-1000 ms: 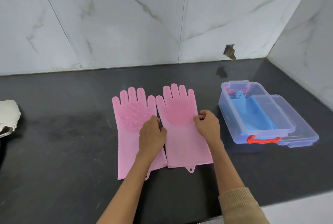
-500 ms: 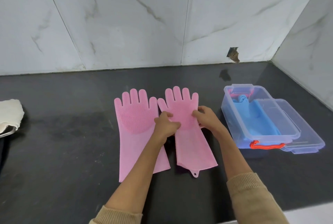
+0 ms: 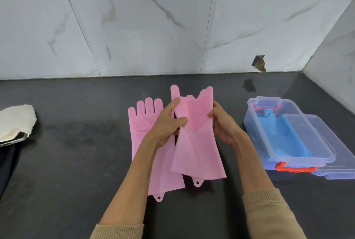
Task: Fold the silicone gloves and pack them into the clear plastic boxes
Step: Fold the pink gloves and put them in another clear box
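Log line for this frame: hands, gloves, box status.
left hand + right hand: gripping right pink glove, lifted | left pink glove: flat on counter | clear box: open, holds blue glove

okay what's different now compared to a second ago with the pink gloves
Both hands, left hand and right hand, took hold of the right pink glove and lifted it off the counter, its fingers curling. The left pink glove and clear box stayed put.
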`<move>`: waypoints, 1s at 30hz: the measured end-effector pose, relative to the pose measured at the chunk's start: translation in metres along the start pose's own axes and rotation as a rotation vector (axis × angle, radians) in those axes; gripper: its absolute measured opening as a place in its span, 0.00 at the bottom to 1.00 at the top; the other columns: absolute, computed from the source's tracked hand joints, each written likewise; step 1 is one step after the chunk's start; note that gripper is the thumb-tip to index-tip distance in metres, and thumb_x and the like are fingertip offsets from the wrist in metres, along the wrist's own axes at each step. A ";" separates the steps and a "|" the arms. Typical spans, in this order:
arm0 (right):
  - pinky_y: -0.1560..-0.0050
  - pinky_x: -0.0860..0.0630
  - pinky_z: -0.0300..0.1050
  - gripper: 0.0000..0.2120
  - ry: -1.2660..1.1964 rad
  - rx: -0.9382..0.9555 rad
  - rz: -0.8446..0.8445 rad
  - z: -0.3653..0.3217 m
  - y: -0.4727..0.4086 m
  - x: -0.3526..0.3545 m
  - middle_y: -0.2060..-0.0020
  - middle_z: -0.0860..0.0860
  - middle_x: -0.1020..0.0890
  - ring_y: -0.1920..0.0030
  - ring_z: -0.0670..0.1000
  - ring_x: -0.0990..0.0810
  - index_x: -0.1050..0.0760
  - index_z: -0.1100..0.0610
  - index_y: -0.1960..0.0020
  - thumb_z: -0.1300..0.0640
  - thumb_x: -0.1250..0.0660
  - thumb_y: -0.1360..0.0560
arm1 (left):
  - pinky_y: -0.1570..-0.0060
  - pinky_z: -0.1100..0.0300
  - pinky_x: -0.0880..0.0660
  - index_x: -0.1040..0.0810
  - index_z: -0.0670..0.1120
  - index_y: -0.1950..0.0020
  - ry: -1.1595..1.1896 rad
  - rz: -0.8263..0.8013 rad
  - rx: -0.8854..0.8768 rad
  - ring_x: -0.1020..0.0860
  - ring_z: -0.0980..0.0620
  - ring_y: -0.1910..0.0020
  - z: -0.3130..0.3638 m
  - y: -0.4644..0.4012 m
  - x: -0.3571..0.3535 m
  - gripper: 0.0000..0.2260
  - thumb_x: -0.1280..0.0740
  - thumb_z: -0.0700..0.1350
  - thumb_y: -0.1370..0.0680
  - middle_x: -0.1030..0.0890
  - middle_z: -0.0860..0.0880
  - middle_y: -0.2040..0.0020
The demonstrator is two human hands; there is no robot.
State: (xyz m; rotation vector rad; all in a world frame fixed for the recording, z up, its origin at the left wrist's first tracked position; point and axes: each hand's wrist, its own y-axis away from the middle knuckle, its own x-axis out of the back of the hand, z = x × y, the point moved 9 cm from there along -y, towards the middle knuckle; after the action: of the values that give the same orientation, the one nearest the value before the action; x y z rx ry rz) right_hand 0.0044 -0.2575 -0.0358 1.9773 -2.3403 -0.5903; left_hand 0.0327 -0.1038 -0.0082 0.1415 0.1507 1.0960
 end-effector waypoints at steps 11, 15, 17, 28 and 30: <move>0.65 0.21 0.48 0.29 0.280 -0.003 -0.155 0.022 -0.011 -0.088 0.54 0.54 0.21 0.59 0.53 0.20 0.38 0.39 0.32 0.62 0.44 0.29 | 0.69 0.60 0.23 0.43 0.53 0.24 -0.142 0.233 -0.005 0.22 0.53 0.60 -0.026 0.047 0.109 0.36 0.36 0.29 0.27 0.30 0.48 0.32; 0.67 0.20 0.44 0.29 0.384 0.042 -0.093 0.044 -0.009 -0.085 0.62 0.54 0.20 0.62 0.48 0.18 0.40 0.45 0.29 0.64 0.39 0.25 | 0.63 0.54 0.20 0.43 0.55 0.24 -0.141 0.273 0.068 0.21 0.52 0.54 -0.050 0.059 0.125 0.37 0.35 0.30 0.27 0.33 0.54 0.32; 0.68 0.20 0.40 0.28 0.375 0.053 -0.017 0.047 -0.007 -0.077 0.60 0.53 0.19 0.61 0.47 0.18 0.40 0.49 0.28 0.63 0.37 0.25 | 0.64 0.55 0.20 0.41 0.55 0.25 -0.144 0.292 0.077 0.22 0.54 0.51 -0.057 0.062 0.129 0.35 0.35 0.31 0.27 0.34 0.56 0.32; 0.54 0.18 0.51 0.08 0.597 0.087 0.205 0.048 0.006 -0.069 0.55 0.55 0.18 0.55 0.54 0.18 0.25 0.60 0.47 0.61 0.35 0.25 | 0.64 0.52 0.21 0.20 0.48 0.47 -0.399 0.614 -0.095 0.22 0.52 0.69 -0.049 0.069 0.153 0.14 0.29 0.34 0.29 0.17 0.50 0.56; 0.51 0.20 0.55 0.06 0.669 0.104 0.222 0.045 0.008 -0.072 0.57 0.53 0.20 0.55 0.54 0.20 0.26 0.59 0.49 0.60 0.35 0.26 | 0.65 0.55 0.24 0.20 0.52 0.50 -0.475 0.576 -0.147 0.27 0.56 0.74 -0.046 0.067 0.146 0.15 0.31 0.33 0.29 0.19 0.55 0.58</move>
State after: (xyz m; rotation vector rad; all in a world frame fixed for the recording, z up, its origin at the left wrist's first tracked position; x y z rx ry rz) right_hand -0.0005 -0.1759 -0.0594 1.5707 -2.1243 0.1901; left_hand 0.0305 0.0583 -0.0486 0.3213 -0.4221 1.6068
